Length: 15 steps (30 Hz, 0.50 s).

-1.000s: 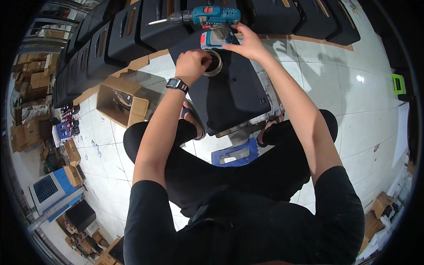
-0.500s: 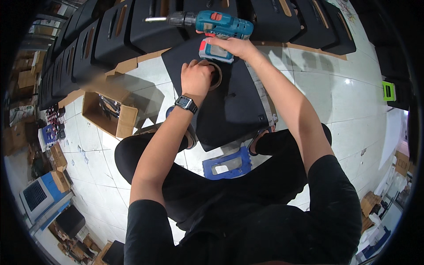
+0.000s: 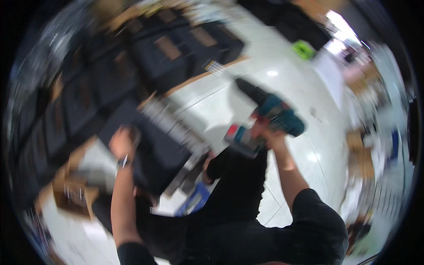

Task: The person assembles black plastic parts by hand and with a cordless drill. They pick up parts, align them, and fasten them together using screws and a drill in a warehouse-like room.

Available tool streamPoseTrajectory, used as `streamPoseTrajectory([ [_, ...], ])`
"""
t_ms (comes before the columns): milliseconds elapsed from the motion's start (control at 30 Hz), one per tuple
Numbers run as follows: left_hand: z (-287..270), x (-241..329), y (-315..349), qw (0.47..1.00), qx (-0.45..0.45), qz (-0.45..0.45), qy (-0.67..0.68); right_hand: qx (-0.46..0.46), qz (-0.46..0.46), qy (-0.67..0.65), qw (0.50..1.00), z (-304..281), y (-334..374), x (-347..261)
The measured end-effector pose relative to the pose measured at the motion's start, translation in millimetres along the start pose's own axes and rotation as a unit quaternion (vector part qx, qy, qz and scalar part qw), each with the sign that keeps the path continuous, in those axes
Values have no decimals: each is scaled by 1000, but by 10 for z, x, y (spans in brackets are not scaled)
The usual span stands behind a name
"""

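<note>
My right hand (image 3: 267, 132) is closed around the handle of a teal cordless drill (image 3: 280, 115), held up off to the right. A black chuck and a pale bit extend from it toward the upper left, and its battery hangs below. To the left, my left hand (image 3: 122, 142), with a watch on the wrist, rests on top of a black box (image 3: 157, 161). Its fingers curl at the rim of a round hole in that box. Motion smears them, and whatever is inside the hole is hidden.
Rows of black boxes (image 3: 161, 59) with slots stand at the upper left, on cardboard. An open cardboard carton (image 3: 73, 198) lies at the lower left. Between my feet sits a blue plastic piece (image 3: 194, 201). A bright green object (image 3: 303, 50) is at the far right.
The view has swung to the right and blurred. My right hand has carried the drill away from above the black box, out to the right. My left hand stays at the hole.
</note>
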<state>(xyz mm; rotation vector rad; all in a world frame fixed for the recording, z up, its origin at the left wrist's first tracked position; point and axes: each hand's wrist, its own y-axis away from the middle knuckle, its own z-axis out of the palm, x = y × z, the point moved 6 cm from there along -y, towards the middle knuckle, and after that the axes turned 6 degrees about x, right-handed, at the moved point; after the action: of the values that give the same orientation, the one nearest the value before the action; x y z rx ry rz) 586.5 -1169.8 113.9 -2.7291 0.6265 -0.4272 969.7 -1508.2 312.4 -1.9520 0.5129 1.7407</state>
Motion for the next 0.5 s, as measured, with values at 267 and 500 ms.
streamPoseTrajectory([
  [267,-125,-38,-65,999,-38,8,0,137,11,56,989,-841,1147,-26],
  [500,-542,-2,-198,991,-14,-95,94,168,12,-8,986,-736,1067,125],
])
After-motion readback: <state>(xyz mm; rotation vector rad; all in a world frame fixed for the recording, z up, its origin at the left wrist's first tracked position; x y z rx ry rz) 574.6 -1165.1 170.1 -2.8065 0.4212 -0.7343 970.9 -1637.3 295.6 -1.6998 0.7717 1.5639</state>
